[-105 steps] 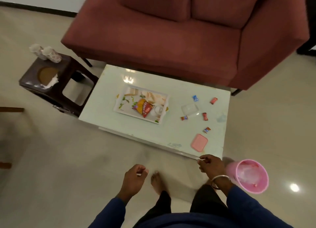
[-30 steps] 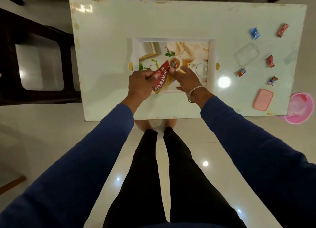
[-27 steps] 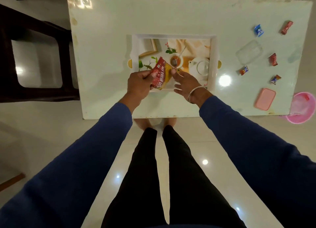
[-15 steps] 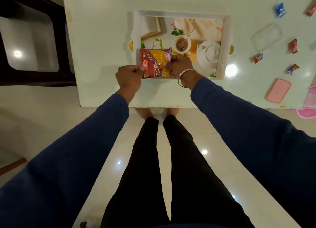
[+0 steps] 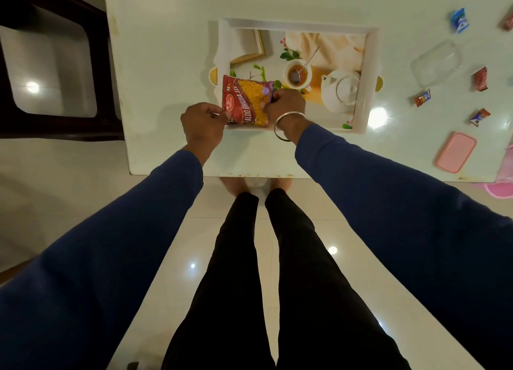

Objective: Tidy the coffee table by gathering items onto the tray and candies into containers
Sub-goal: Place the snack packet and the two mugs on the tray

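A red and yellow snack packet (image 5: 245,101) lies at the near left corner of the white printed tray (image 5: 297,22) on the pale coffee table (image 5: 166,50). My left hand (image 5: 202,124) pinches the packet's near left corner. My right hand (image 5: 286,104) grips its right edge. Several wrapped candies lie loose on the table at the right: a blue candy (image 5: 459,20), a red candy (image 5: 480,78), and two small ones (image 5: 422,98) (image 5: 478,116). A clear container (image 5: 435,62) and its pink lid (image 5: 455,151) rest among them.
A dark side table (image 5: 55,64) with a glass inset stands to the left of the coffee table. A pink bin (image 5: 502,175) pokes out at the table's near right corner. My legs and feet stand at the table's near edge on a glossy tiled floor.
I have walked up and bent over the table. Both hands took the snack packet and turned it flat toward the tray's near left corner; it has barely moved since half a second ago.
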